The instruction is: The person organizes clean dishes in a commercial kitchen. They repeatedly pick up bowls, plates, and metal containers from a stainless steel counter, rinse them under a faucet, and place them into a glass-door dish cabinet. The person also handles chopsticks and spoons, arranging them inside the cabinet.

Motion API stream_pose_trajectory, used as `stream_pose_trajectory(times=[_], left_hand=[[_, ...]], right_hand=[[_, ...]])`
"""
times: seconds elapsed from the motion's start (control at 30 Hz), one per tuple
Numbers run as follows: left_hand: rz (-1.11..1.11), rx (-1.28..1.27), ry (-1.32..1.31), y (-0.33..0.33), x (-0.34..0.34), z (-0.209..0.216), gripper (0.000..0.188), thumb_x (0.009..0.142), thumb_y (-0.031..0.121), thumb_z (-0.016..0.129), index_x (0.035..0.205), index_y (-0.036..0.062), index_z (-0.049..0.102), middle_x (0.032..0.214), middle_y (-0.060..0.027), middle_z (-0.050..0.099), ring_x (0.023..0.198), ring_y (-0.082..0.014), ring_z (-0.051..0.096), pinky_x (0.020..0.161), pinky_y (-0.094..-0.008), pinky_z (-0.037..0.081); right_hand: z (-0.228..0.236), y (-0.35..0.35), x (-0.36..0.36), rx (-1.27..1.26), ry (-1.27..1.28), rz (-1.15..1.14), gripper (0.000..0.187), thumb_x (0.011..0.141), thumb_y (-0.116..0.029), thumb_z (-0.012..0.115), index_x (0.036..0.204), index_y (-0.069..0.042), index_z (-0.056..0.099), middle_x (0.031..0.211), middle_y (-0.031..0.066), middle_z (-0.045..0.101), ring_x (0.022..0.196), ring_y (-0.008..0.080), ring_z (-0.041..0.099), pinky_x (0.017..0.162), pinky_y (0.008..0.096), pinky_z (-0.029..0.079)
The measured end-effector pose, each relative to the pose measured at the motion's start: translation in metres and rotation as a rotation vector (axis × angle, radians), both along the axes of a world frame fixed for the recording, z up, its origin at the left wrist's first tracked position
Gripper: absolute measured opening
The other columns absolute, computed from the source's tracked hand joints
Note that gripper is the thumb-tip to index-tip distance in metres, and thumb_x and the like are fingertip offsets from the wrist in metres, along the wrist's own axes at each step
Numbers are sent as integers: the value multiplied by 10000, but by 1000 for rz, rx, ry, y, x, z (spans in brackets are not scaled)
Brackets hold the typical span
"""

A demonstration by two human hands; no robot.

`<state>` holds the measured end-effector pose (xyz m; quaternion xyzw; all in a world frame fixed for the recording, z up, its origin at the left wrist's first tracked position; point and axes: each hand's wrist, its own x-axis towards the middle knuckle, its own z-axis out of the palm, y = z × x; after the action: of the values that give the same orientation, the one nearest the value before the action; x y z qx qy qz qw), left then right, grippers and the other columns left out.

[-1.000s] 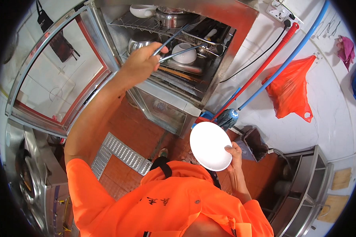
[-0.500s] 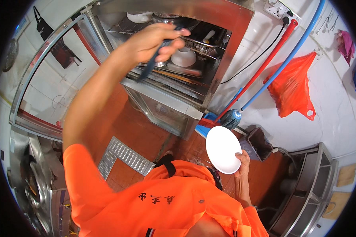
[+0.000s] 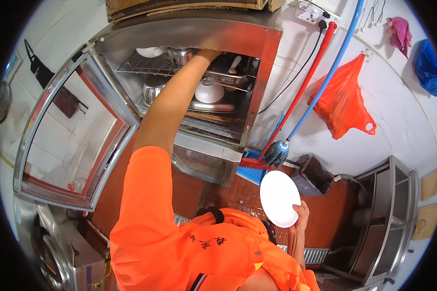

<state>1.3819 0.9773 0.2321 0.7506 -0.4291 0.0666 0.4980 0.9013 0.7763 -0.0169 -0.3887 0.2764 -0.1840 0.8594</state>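
My left arm stretches up into the upper shelf of an open steel cabinet [image 3: 269, 58]. My left hand [image 3: 210, 53] is deep among the wire rack [image 3: 141, 64] and a basket of utensils [image 3: 228, 77]; its fingers are hidden. A white bowl [image 3: 209, 92] and a steel pot [image 3: 153, 91] sit on the shelf below my arm. Low by my side, my right hand [image 3: 301, 216] grips a round white plate [image 3: 278, 198] by its lower edge, tilted up on its side.
The cabinet's glass door [image 3: 68, 131] swings open to the left. A red-handled broom [image 3: 301, 87] and a blue-handled mop [image 3: 325, 82] lean beside it, by an orange plastic bag [image 3: 342, 104]. A dark bin [image 3: 315, 174] and a steel rack [image 3: 391, 218] stand at the right.
My left hand, which held long utensils in front of the cabinet, has moved up and into the top shelf. The plate in my right hand stays low at my side.
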Motion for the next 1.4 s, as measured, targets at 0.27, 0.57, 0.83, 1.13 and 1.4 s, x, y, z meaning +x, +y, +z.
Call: stream_pose_trajectory(times=[0.27, 0.57, 0.83, 1.13, 1.4], left_hand=[[225, 301, -744, -12, 4, -8, 130, 840, 99, 519, 935, 30, 576, 794, -141, 616, 634, -234, 578, 534, -365, 479], [319, 160, -644, 31, -78, -5, 246, 831, 181, 549, 1041, 64, 598, 953, -177, 625, 873, -346, 590, 760, -430, 460], [-179, -171, 211, 111, -248, -135, 236, 904, 156, 507, 1045, -8, 602, 968, -112, 639, 914, -202, 599, 802, -317, 464], [-520, -238, 1549, 79, -309, -227, 535, 789, 66, 591, 1287, -15, 411, 1227, -166, 516, 1122, -272, 518, 954, -393, 426], [-589, 100, 1442, 19, -418, -233, 553, 728, -91, 600, 1250, -30, 427, 1169, -163, 543, 1044, -274, 554, 915, -389, 455]], right_hand=[[5, 20, -8, -32, 43, -57, 149, 687, -24, 605, 820, 2, 545, 819, 135, 630, 697, 221, 640, 660, 335, 560], [11, 40, 16, -71, -13, -39, 156, 706, -25, 606, 848, 11, 553, 856, 147, 646, 734, 233, 660, 704, 365, 570], [19, 79, 30, -56, 3, -20, 129, 704, -34, 614, 804, -11, 536, 827, 124, 636, 742, 218, 654, 702, 351, 568], [31, 117, -6, -570, 304, -73, 289, 685, -76, 629, 959, 13, 610, 841, 61, 620, 732, 152, 595, 646, 285, 484], [15, 124, -136, -362, 173, -322, 120, 689, -74, 593, 774, -25, 524, 701, -5, 502, 657, 77, 475, 554, 237, 383]])
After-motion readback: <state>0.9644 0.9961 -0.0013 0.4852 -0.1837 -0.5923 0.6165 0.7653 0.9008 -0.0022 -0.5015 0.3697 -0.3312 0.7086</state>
